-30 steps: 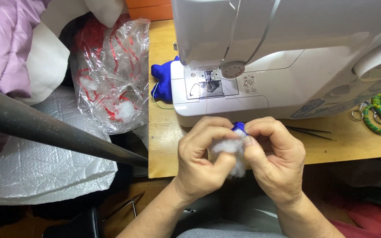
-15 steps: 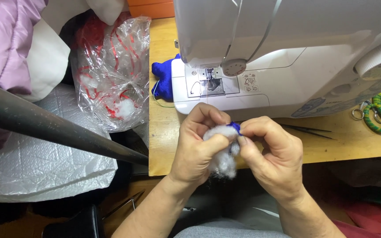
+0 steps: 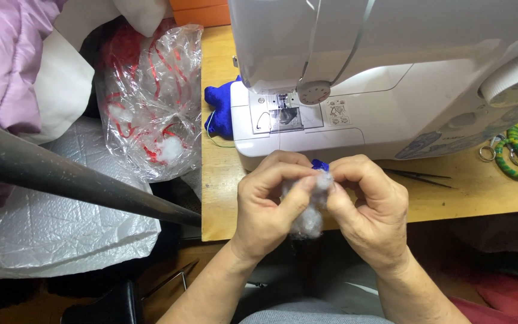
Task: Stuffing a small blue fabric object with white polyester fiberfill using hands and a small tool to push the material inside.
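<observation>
Both hands meet in front of the white sewing machine [image 3: 391,72], at the front edge of the wooden table [image 3: 217,198]. My left hand [image 3: 268,201] pinches a tuft of white stuffing fibre [image 3: 307,219] between thumb and fingers. My right hand [image 3: 370,207] grips a small blue fabric piece [image 3: 320,164], mostly hidden by the fingers, with the stuffing pressed against it. The lower end of the tuft hangs below the hands.
Another blue fabric piece [image 3: 220,108] lies left of the machine's base. A clear plastic bag [image 3: 151,102] with red print and white stuffing stands at the left. Black tweezers [image 3: 418,176] and a green cord with rings [image 3: 511,153] lie at the right. A dark pole [image 3: 73,177] crosses the left side.
The hands have stayed in place; the fingers have shifted on the stuffing, and the tuft between them has been pushed tighter against the blue piece.
</observation>
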